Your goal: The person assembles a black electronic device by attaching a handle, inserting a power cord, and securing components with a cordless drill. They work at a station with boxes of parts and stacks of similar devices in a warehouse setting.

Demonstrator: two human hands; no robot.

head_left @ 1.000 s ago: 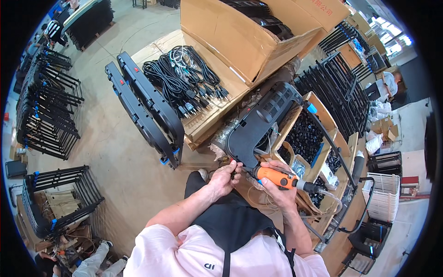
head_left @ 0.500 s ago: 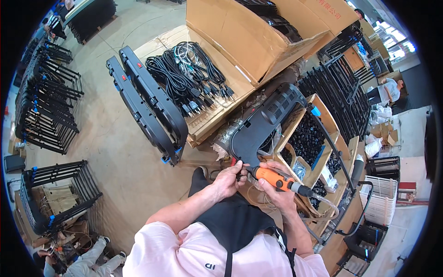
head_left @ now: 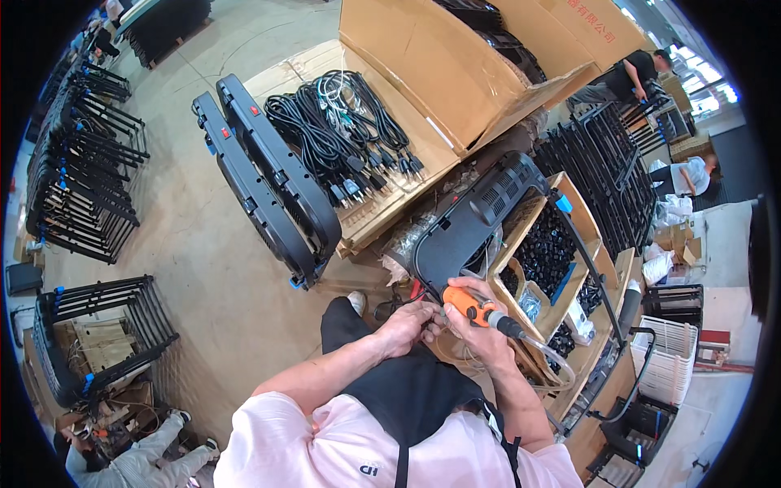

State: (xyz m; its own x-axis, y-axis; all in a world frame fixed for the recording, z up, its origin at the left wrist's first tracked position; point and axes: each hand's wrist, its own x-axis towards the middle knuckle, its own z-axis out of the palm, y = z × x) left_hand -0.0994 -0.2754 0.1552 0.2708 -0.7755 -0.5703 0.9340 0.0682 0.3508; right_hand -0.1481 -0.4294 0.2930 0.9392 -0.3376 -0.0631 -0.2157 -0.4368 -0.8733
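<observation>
My right hand [head_left: 482,332] is wrapped round an orange power screwdriver [head_left: 467,304] with a clear hose at its back end. Its front end lies at the near end of a black curved plastic housing [head_left: 455,236] with vents; whether they touch I cannot tell. Just left of the screwdriver, my left hand [head_left: 407,327] has its fingers pinched together. Whatever they hold is too small to make out. The housing leans beside a wooden parts box [head_left: 533,213] with compartments of small black pieces.
Two more black housings [head_left: 281,183] stand to the left. Coiled black power cables [head_left: 325,130] lie on cardboard beside a large carton [head_left: 439,69]. Black metal frames [head_left: 598,167] are stacked at right and more frames [head_left: 85,179] at far left. A person [head_left: 639,75] is at upper right.
The screwdriver's front end has left my left fingers and swung up to the housing's near end. My left hand has moved slightly down. A person in black has come into view at upper right.
</observation>
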